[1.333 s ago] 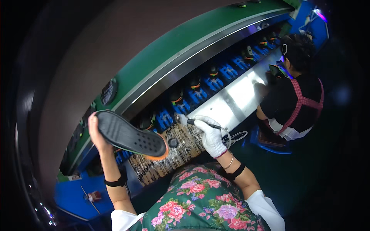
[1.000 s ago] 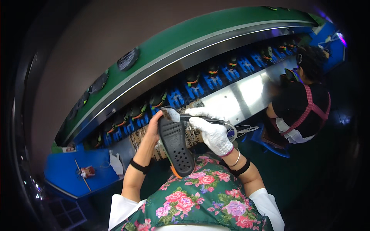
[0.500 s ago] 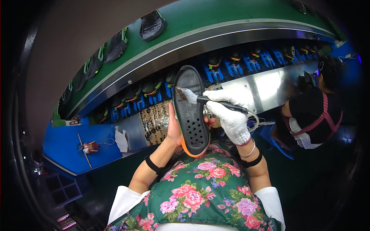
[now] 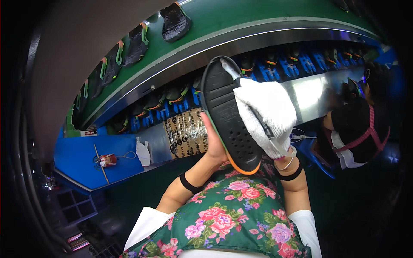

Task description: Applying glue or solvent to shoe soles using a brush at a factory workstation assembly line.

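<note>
A black shoe sole (image 4: 221,105) with an orange heel rim and several small holes is held up before my body, its toe end tilted away. My bare left hand (image 4: 215,144) is closed around the sole's left edge; some of its fingers are hidden underneath. My right hand (image 4: 269,116), in a white knit glove, lies over the sole's right side, gripping a brush (image 4: 231,69) with a dark handle and a thin tube attached. The brush's tip is near the inner surface at the toe end; I cannot tell whether it touches.
Ahead runs a green conveyor belt (image 4: 245,10) with several dark soles (image 4: 175,26) on it. Beneath are shoe uppers on blue holders (image 4: 307,63). A blue table (image 4: 71,159) stands left, beside a white cloth (image 4: 143,153) and taped brown cardboard (image 4: 189,131). Another person (image 4: 357,124) sits at right.
The brush has moved from the sole's left side up to its toe end, and my right hand now covers more of the sole. The sole has shifted right and tilted.
</note>
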Tool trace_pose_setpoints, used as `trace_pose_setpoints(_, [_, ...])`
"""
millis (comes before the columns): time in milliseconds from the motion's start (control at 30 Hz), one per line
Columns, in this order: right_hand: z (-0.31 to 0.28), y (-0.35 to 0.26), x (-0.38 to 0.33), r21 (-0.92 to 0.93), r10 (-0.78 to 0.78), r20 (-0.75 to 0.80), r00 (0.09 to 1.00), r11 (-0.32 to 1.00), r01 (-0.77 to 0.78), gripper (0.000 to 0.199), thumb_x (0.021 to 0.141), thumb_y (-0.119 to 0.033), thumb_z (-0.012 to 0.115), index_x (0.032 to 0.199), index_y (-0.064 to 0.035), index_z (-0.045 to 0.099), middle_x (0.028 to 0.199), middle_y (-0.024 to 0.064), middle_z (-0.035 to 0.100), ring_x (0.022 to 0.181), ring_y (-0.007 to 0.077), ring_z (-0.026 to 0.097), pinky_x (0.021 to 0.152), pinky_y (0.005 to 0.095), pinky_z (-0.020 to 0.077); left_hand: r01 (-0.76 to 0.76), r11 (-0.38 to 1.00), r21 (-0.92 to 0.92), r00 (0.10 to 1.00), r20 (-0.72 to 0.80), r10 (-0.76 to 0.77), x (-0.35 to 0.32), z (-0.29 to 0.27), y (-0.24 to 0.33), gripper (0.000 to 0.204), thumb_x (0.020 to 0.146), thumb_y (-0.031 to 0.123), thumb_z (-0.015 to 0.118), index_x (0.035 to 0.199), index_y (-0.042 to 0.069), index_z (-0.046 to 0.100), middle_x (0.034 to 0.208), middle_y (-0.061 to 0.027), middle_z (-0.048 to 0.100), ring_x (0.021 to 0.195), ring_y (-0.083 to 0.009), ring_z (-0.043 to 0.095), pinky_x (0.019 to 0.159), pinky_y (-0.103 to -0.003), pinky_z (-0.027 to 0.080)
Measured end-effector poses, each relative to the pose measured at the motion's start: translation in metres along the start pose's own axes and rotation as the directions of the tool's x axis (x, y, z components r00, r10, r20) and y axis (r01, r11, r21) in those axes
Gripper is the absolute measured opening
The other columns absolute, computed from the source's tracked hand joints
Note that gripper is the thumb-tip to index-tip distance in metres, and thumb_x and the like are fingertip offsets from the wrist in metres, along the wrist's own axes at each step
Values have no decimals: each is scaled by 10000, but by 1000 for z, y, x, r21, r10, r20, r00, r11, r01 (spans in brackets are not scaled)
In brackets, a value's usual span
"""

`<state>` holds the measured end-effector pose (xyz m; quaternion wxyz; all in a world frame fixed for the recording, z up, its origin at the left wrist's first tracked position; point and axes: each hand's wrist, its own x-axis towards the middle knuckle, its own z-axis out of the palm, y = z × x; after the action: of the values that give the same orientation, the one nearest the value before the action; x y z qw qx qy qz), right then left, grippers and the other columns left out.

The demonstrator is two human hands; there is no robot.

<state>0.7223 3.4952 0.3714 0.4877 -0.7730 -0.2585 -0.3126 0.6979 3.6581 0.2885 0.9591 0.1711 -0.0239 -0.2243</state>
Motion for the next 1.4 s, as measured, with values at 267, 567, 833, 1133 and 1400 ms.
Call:
trace_pose_setpoints(267, [1,2,-15,96,-111,91,990,990,102,384,768,-16,731,1152,-19,725,1149,173,720,1005,314,688,874,405,538,69,992,103,996,-58,-64,3,7,-5,1067,862,904,193,1539,97,367,1483,-129,502,1338,-283,524,1135,-456,421])
trace_pose_setpoints(567, [-2,-4,-11,83,-109,-25,994,990,110,290,718,14,789,1005,-26,774,1015,150,760,932,293,721,822,365,558,109,946,-304,970,240,-35,17,-19,-16,1052,862,906,203,1529,113,388,1467,-110,516,1341,-285,507,1150,-449,391])
trace_pose_setpoints(833, [-18,1,-19,56,-43,-26,999,997,44,286,744,12,779,1028,-18,762,1038,155,753,900,297,714,802,377,564,-118,991,-64,985,120,125,31,-27,-22,988,898,871,183,1499,124,423,1440,-85,529,1322,-253,513,1144,-425,394])
trace_pose_setpoints(1133, [-22,16,-32,119,41,-50,998,992,-35,303,768,-28,757,1070,-49,763,1042,132,750,922,286,711,818,379,563,-65,849,525,962,-192,192,35,-12,-29,980,891,879,185,1441,120,471,1353,-74,583,1259,-235,558,1125,-411,409])
trace_pose_setpoints(1400, [-20,28,-34,224,-7,-52,999,974,18,274,763,-36,762,1036,-54,775,1022,136,752,879,287,711,783,380,569,9,877,480,944,-295,151,33,-44,-17,986,880,890,243,1433,108,477,1342,-89,591,1235,-236,574,1107,-418,427])
